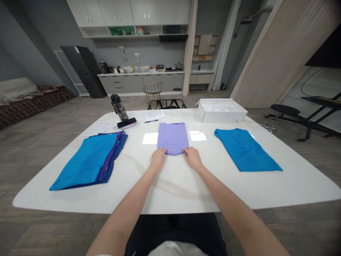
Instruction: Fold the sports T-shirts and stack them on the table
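Note:
A lavender cloth, folded into a near rectangle, lies flat in the middle of the white table. My left hand is closed on its near left corner, and my right hand pinches the near right corner. To the left is a stack of folded cloths with a bright blue one on top and purple and dark blue layers beneath. A single folded blue cloth rests to the right, apart from both hands.
An open white box stands at the table's back right. At the back left are a dark bottle, a black case, a pen and printed paper. The white table's near edge is close to my body.

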A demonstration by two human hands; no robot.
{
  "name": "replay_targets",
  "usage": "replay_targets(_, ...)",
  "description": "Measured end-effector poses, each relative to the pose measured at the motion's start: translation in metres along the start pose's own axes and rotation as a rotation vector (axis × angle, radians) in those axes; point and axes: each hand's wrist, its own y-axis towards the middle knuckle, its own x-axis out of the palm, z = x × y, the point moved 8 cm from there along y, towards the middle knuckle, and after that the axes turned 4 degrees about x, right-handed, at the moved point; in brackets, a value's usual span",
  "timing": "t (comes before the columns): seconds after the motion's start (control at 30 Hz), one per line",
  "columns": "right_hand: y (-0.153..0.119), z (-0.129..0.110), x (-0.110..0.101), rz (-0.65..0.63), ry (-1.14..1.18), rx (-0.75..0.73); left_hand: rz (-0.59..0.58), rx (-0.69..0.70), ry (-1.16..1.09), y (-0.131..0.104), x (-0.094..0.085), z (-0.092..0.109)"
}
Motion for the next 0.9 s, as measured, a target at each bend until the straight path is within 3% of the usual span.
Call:
replay_targets(0.13,-0.015,-0.004,-0.006,-0.044,0.098,-0.062,-0.08,0.128,0.034,-0.013,-0.012,0.011)
replay_targets(0.4,-0.117,-0.031,-0.025,-0.183,0.298,-0.234,-0.152,0.344,-0.125,-0.117,-0.027,0.037)
replay_targets(0.5,-0.129,-0.028,-0.024,-0.228,0.382,-0.202,-0.13,0.338,-0.169,-0.129,-0.036,0.045)
replay_targets(0.6,-0.095,-0.002,-0.023,-0.134,0.392,-0.038,-0.048,0.31,-0.175,-0.104,-0.039,0.057)
replay_targets(0.77,0.007,0.047,-0.028,0.036,0.167,0.252,0.035,0.347,-0.131,-0.024,-0.026,0.086)
replay_targets(0.9,0.063,0.058,-0.024,0.011,-0.024,0.271,-0.035,0.339,-0.099,0.015,0.0,0.093)
